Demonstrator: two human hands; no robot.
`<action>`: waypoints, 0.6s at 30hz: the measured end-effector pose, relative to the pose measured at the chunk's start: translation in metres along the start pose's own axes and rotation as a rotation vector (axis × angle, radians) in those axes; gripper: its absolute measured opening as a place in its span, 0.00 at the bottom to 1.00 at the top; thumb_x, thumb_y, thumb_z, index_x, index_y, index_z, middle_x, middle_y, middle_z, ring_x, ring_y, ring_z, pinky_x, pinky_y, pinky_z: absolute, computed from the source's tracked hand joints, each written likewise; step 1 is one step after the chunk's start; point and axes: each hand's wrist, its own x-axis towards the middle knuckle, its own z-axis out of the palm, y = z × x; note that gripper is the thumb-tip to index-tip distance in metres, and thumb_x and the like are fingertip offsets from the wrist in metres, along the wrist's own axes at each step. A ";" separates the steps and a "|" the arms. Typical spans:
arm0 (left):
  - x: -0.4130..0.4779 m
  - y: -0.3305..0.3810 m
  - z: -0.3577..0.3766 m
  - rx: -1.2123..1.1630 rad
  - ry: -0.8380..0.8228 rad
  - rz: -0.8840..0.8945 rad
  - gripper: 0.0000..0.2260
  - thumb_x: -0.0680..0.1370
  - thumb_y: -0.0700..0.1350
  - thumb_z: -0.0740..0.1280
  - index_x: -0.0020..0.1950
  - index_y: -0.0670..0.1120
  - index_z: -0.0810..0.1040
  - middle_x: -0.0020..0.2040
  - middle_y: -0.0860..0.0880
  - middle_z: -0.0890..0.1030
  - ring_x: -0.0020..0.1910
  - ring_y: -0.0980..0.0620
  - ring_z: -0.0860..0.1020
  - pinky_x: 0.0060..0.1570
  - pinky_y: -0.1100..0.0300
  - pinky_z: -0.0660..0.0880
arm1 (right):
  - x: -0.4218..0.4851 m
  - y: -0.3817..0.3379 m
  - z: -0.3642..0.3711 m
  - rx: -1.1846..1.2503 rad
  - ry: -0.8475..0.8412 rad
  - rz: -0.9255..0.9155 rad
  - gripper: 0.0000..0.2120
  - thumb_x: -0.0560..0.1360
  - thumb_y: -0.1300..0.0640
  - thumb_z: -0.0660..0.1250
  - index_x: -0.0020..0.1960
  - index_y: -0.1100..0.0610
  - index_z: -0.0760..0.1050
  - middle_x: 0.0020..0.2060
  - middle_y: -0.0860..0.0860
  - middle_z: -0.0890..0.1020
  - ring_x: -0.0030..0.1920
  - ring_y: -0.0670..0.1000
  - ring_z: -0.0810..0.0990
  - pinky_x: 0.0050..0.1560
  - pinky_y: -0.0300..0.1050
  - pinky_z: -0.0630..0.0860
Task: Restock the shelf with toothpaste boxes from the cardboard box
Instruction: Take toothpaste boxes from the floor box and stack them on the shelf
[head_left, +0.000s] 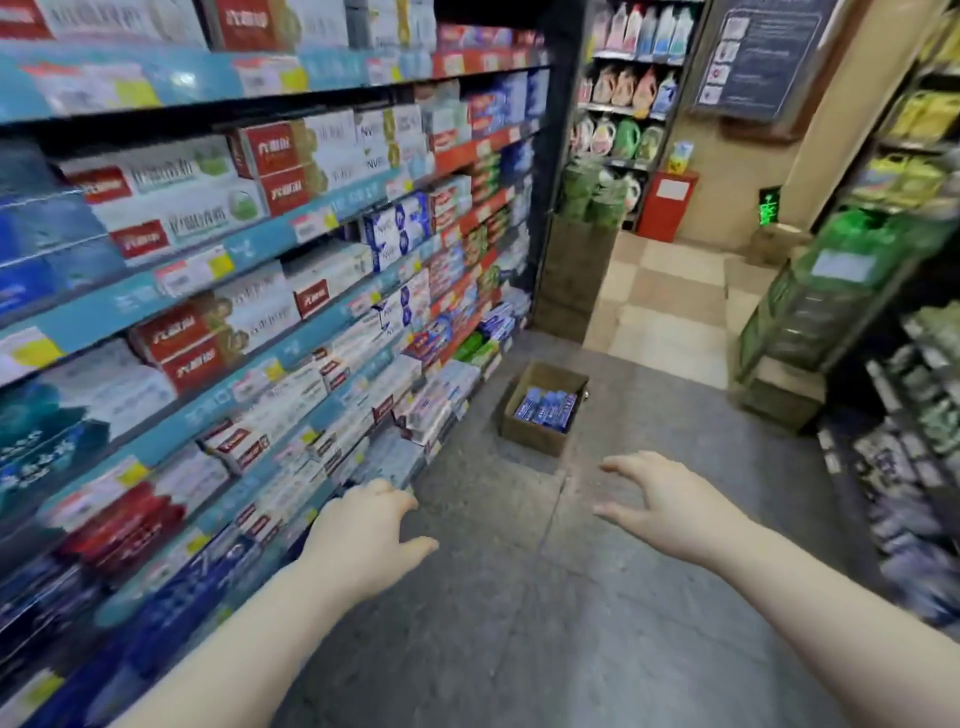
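The right hand's fingers (621, 466) are spread a little and loosely curled, the thumb held below them with a wide gap between, and they pinch nothing. The right hand (662, 506) hangs palm down in the air on the near side of the box (532, 434), well apart from it. Its bare forearm runs back and out to the lower right corner of the view. The left hand's fingers (382, 493) are bent forward and down, close together, with the thumb stuck out toward the other hand; they hold nothing either. The left hand (363, 535) also hovers palm down short of the box, on the box's shelf side, with its knuckles near the lowest tier's front edge; whether they touch it cannot be told. Its forearm stretches back to the lower left. The box sits open on the grey floor (519, 623), just beside the foot of the shelf (171, 291). Blue toothpaste boxes (545, 410) lie inside it in a row. The shelf rises in tiers to the left of the box, packed with red, white and blue cartons, blurred close to the camera. Beyond the box stand detergent bottles (623, 135), and green crates (810, 312) are stacked to its right.
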 end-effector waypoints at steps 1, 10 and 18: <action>0.013 0.006 0.003 -0.002 -0.015 0.002 0.25 0.73 0.64 0.61 0.66 0.52 0.70 0.61 0.50 0.73 0.61 0.48 0.72 0.56 0.54 0.73 | 0.008 0.011 0.001 0.008 -0.012 0.021 0.26 0.72 0.41 0.64 0.68 0.48 0.67 0.67 0.50 0.71 0.68 0.53 0.69 0.66 0.47 0.67; 0.182 0.028 0.006 -0.048 -0.012 0.031 0.27 0.73 0.63 0.62 0.68 0.52 0.67 0.63 0.50 0.73 0.63 0.48 0.72 0.58 0.55 0.71 | 0.132 0.093 -0.009 0.028 -0.039 0.140 0.26 0.72 0.41 0.64 0.68 0.47 0.66 0.66 0.48 0.72 0.67 0.49 0.70 0.66 0.44 0.67; 0.348 0.077 -0.014 0.032 -0.080 0.165 0.25 0.73 0.61 0.62 0.66 0.50 0.69 0.62 0.48 0.73 0.63 0.46 0.71 0.61 0.52 0.70 | 0.238 0.163 -0.034 0.111 -0.051 0.287 0.26 0.72 0.42 0.66 0.67 0.49 0.68 0.65 0.49 0.73 0.67 0.50 0.71 0.67 0.46 0.67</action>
